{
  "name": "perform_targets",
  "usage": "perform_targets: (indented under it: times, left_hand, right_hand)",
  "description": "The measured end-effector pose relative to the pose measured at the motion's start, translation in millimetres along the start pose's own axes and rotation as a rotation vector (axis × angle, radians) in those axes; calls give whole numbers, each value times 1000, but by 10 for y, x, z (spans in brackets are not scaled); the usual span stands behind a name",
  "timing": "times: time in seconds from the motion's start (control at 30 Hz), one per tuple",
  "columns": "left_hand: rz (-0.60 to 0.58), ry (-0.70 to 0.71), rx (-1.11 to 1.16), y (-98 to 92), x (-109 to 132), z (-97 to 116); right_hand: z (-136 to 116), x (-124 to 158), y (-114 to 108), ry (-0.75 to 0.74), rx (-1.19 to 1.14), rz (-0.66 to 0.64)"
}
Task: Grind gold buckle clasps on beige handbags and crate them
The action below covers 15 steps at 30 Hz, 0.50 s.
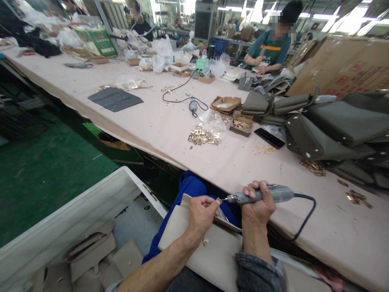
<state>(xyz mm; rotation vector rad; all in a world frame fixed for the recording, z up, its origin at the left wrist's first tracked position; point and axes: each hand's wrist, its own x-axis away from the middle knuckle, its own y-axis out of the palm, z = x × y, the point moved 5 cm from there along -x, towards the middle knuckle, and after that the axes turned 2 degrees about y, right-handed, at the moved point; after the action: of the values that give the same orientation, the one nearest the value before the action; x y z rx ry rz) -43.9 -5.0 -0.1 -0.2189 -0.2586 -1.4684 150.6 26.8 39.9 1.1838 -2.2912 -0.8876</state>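
Note:
A grey corded electric screwdriver (278, 194) lies in my right hand (258, 202), its fingers wrapped round the body. The bit points left and meets a small metal piece at my left fingertips. My left hand (202, 215) is closed in a pinch at the edge of a beige leather-like bag (223, 245), which rests across my lap. What exactly sits between those fingers is partly hidden. A small gold-coloured fitting (205, 242) shows on the bag's face, below my left hand.
A white bin (127, 178) holding beige bags stands at my left. On the table (158, 121) lie gold hardware (203, 135), small cardboard boxes (241, 125), a phone (269, 138) and dark bags (343, 117). A co-worker (270, 44) is across the table.

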Motion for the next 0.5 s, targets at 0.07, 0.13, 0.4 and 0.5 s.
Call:
perform_targets:
  times: [0.07,0.13,0.4,0.5]
  left_hand:
    - [5,2,0,-6,-4,-10]
    - [4,-9,0,-7,-4,-19]
    - [3,-14,0,-8,19,28]
    - [-1,-12,-4,-14,23,44]
  right_hand:
    - [-6,0,-4,-1,-5,1]
    - [-8,2,-7,1,-4,-3]
    - [-38,41,45,-22,35,-8]
    - [-78,80,106,-47,65,-13]
